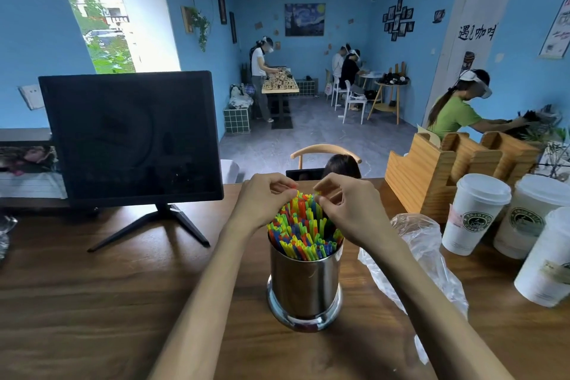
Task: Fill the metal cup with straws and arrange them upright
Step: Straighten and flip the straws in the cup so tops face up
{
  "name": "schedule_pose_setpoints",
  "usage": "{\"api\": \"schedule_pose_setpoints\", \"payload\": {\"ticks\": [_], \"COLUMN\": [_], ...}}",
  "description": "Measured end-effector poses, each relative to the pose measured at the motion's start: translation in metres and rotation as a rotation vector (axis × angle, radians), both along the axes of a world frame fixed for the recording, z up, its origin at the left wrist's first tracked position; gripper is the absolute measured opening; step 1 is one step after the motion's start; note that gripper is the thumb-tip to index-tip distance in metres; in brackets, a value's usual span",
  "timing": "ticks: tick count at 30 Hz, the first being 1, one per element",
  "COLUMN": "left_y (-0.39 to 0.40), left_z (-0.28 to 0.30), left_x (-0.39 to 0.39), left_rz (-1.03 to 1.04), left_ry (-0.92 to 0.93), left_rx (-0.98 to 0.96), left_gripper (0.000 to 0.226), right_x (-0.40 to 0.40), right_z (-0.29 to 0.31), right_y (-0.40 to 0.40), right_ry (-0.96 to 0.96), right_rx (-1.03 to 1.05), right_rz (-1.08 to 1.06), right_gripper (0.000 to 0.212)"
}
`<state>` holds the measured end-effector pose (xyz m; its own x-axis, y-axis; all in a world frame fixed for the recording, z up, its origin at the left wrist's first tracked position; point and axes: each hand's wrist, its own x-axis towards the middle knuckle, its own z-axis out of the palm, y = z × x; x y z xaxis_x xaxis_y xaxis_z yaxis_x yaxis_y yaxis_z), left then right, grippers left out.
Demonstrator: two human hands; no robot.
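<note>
Many straws (303, 231) stand upright in metal cup (305, 284), tops leaning away

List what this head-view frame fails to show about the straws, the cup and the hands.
- Straws: lower lengths hidden inside the metal cup, so how deep they sit is unknown.
- Far straw tips: covered by the left hand and right hand; the exact straw each pinches is unclear.
- Plastic bag: partly behind the right forearm; contents cannot be judged.
- Paper cups: the rightmost ones are cut off by the right edge.
</note>
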<state>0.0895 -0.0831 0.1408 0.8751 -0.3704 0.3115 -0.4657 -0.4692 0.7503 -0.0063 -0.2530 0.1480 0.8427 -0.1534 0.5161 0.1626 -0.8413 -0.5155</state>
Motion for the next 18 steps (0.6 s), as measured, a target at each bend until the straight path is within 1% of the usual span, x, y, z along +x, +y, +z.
{"api": "schedule_pose_setpoints", "payload": {"ticks": [3, 5, 12, 15, 18], "left_y": [-0.002, -0.005, -0.011, -0.011, -0.009], "left_z": [0.003, 0.004, 0.018, 0.024, 0.027], "left_x": [0.003, 0.008, 0.014, 0.015, 0.015], "left_rz": [-0.063, -0.1, -0.176, -0.175, -0.141], "left_ry": [0.055, 0.046, 0.05, 0.052, 0.004], "left_rx": [0.047, 0.118, 0.3, 0.321, 0.314], "left_gripper": [0.02, 0.024, 0.019, 0.016, 0.012], "right_x": [0.001, 0.002, 0.003, 0.002, 0.003], "right_z": [-0.002, -0.003, -0.004, -0.005, -0.005], "right_y": [0.001, 0.001, -0.001, -0.002, -0.001], "right_ry": [0.037, 0.04, 0.07, 0.074, 0.071], "right_rx": [-0.026, -0.037, -0.034, -0.031, -0.034], "right_rz": [0.008, 0.013, 0.028, 0.031, 0.034], "right_gripper": [0.007, 0.007, 0.007, 0.007, 0.007]}}
